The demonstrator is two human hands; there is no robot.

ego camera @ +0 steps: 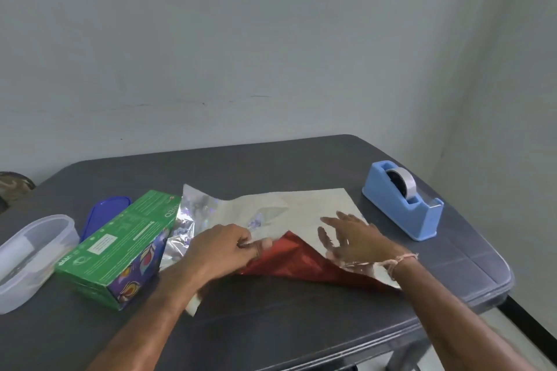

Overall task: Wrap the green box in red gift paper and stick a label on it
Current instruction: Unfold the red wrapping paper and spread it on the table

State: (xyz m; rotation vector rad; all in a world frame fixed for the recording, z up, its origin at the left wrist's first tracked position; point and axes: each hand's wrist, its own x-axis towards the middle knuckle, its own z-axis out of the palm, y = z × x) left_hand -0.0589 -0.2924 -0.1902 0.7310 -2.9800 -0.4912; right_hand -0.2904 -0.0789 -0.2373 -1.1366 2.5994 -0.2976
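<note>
While the L hand (223, 250) pinches a turned-over flap of the gift paper (301, 208) between thumb and curled fingers, the R hand (352, 238) is spread flat, fingers straight and apart, holding nothing, over the sheet's silver side; can't tell if palm actually presses down (motion blur). Sheet lies mid-table, silver/holographic side up, w/ the near edge folded back so the red face shows as 1 triangle between the 2 hands. L edge of sheet is crinkled and lifts slightly. Green box (120, 238) lies on its long side on the table (271, 325), L of the sheet, unwrapped, 1 purple patterned end toward the camera; its far R corner is touching or just beside the crinkled edge, can't say which. Behind the box, a blue lid (102, 214), flat on the table, partly hidden. Far L, a clear plastic container (33, 253), open, something white inside, too blurred to ID. Far R, well apart from the sheet's corner, a light-blue tape dispenser (401, 208) w/ 1 tape roll (401, 185) seated in it, cutter end toward the near R table edge. R wrist wears a pale thread bracelet (398, 262). Table is dark grey, rounded corners, set against a plain grey-white wall (271, 39).
</note>
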